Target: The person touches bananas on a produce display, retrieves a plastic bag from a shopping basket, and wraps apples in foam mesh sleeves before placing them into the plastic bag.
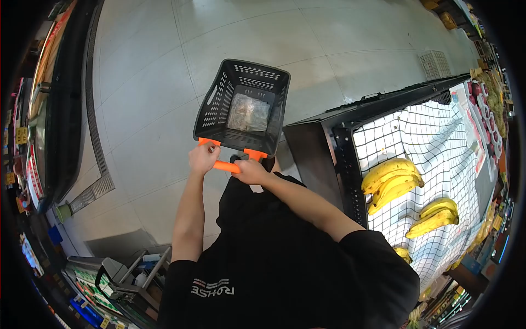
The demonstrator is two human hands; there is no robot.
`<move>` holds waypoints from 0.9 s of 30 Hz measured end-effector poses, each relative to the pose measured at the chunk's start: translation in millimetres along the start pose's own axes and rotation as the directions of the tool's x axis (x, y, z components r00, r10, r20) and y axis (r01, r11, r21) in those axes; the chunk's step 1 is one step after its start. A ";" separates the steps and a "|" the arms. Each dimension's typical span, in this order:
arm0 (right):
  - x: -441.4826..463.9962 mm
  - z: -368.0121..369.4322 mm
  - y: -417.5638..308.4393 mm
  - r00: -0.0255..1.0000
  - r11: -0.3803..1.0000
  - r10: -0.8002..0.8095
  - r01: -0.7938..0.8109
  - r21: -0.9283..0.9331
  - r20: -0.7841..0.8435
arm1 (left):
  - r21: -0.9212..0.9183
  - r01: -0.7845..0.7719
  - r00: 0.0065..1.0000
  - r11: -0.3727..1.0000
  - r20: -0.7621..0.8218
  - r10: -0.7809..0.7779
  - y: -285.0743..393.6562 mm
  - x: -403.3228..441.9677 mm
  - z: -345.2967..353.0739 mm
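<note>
A black shopping basket [280, 98] with perforated walls stands in front of me. Its orange handle [226, 166] is raised toward my body. My left hand [203, 158] is closed around the handle's left side. On the right end of the same handle, my right hand [252, 171] is also closed. Inside the basket lies a clear plastic bag [249, 113]; its contents are too unclear to name.
To my right is a dark display stand [312, 164] with a checked cloth [394, 131] and bunches of bananas [392, 183]. A long black-edged case [68, 109] runs along the left. Pale tiled floor [142, 71] stretches ahead, with a white crate [435, 64] at far right.
</note>
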State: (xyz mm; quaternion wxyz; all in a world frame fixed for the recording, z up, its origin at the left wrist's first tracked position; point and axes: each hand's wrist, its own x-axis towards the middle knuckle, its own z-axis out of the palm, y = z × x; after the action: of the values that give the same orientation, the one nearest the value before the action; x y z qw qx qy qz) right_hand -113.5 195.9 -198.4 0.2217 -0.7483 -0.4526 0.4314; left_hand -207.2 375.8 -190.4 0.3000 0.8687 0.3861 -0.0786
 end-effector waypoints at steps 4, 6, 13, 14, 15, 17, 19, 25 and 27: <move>22.1 -19.0 5.0 0.997 0.998 0.035 -0.031 0.058 -0.072 | 0.013 -0.069 0.998 0.998 -0.004 0.069 11.8 41.1 -8.8; 34.5 -30.0 6.5 0.994 0.996 0.057 -0.050 0.076 -0.095 | 0.038 -0.108 0.994 0.993 0.023 0.107 19.5 64.6 -15.9; 85.2 -86.2 7.8 0.958 0.975 0.190 -0.160 0.151 -0.216 | 0.079 -0.298 0.953 0.951 0.089 0.291 60.0 163.8 -41.8; 88.8 -94.2 7.9 0.950 0.972 0.213 -0.181 0.152 -0.229 | 0.058 -0.377 0.926 0.925 0.038 0.375 61.0 180.5 -36.1; 91.6 -104.7 8.6 0.940 0.967 0.240 -0.209 0.147 -0.242 | 0.056 -0.430 0.902 0.901 0.061 0.427 68.2 193.3 -38.7; 99.3 -111.9 10.3 0.877 0.963 0.265 -0.217 0.161 -0.401 | 0.083 -0.495 0.866 0.865 0.122 0.484 88.6 215.5 -45.9; 111.0 -121.5 8.6 0.809 0.920 0.391 -0.361 0.154 -0.438 | 0.091 -0.544 0.830 0.834 0.201 0.520 108.5 238.2 -52.5; 135.2 -157.6 5.1 0.564 0.773 0.625 -0.544 0.326 -0.540 | 0.098 -0.643 0.748 0.760 0.293 0.596 155.2 280.7 -68.2; 142.9 -163.9 12.4 0.542 0.773 0.621 -0.543 0.328 -0.566 | 0.112 -0.666 0.728 0.738 0.316 0.609 165.0 292.3 -68.5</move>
State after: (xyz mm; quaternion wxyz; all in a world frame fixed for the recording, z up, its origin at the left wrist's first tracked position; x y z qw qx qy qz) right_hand 62.3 323.6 -184.2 0.2491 -0.9421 -0.0472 0.2195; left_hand 106.3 511.9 -166.7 0.2595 0.9576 0.0089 -0.1245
